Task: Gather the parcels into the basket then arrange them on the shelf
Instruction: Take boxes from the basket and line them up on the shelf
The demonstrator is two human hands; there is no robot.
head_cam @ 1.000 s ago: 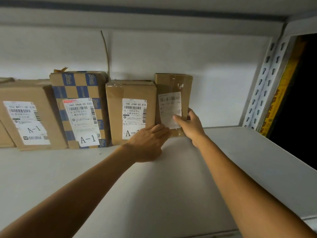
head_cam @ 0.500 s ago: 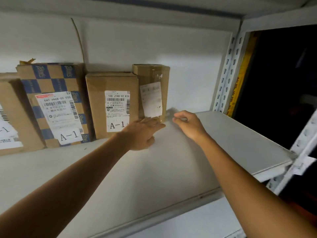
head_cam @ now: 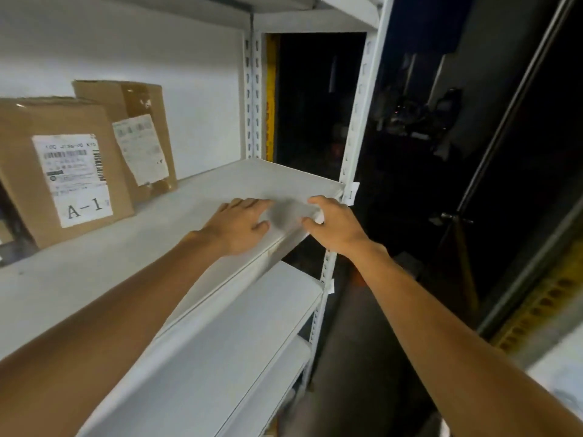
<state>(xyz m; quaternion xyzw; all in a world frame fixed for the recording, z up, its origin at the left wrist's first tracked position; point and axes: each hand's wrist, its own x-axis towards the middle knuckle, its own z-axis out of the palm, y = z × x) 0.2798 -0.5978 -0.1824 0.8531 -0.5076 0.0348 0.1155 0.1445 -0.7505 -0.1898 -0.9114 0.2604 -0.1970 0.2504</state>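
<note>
Boxes (head_cam: 22, 159) of brown cardboard, paper-labelled, stand on smooth white shelf (head_cam: 126, 263); left grip (head_cam: 236, 228) flat over it, right grip (head_cam: 337, 228) relaxed, both empty.

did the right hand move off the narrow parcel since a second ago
Yes. The right hand has left the narrow parcel and pulled back toward the person, now at the shelf front edge, right of that parcel.

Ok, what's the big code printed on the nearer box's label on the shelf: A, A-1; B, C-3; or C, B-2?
A: the white label on the nearer box reads A-1 in large print at its bottom.
</note>
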